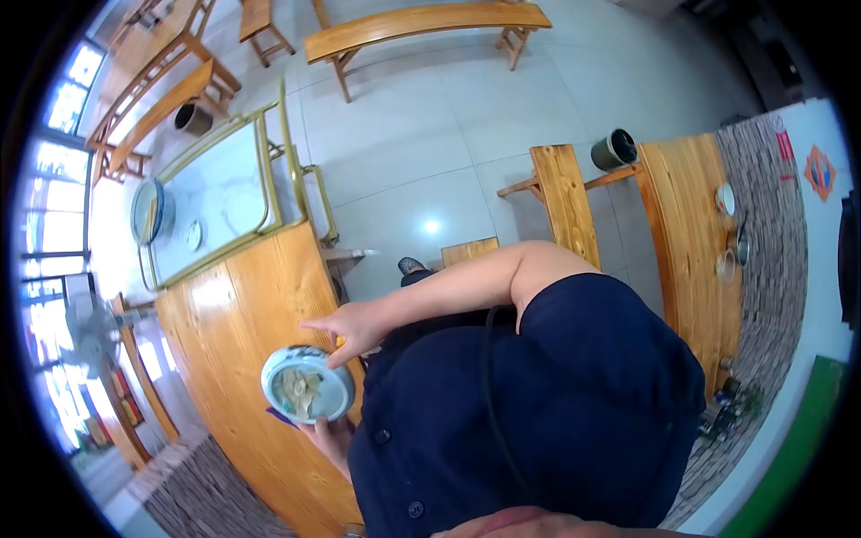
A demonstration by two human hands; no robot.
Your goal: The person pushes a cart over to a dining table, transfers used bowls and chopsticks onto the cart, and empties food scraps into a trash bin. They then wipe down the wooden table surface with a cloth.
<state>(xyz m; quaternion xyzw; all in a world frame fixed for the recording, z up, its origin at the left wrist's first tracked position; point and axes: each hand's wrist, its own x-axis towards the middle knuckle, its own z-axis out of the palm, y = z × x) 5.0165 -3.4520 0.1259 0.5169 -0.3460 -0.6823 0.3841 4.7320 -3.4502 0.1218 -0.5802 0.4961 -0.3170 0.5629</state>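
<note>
My left hand (330, 434) grips the lower edge of a pale blue-and-white bowl (339, 387), its fingers mostly hidden beneath. Pale, crumpled pieces (299, 393) lie in the bowl; I cannot make out what they are. A strip of something purple (280, 416) shows under the rim beside that hand. My right hand (352, 330) is over the bowl's far edge, index finger stretched out and thumb down by the rim. Its other fingers curl round a small yellow thing (340, 342), mostly covered. Below both hands is a wooden table (242, 314).
A marble-topped table with gold rails (220, 184) adjoins the wooden table, bearing a large bowl (149, 212) and a small dish (195, 235). Wooden benches (430, 34) and bins (613, 150) stand on the tiled floor. Another table (691, 224) runs along the brick-patterned wall.
</note>
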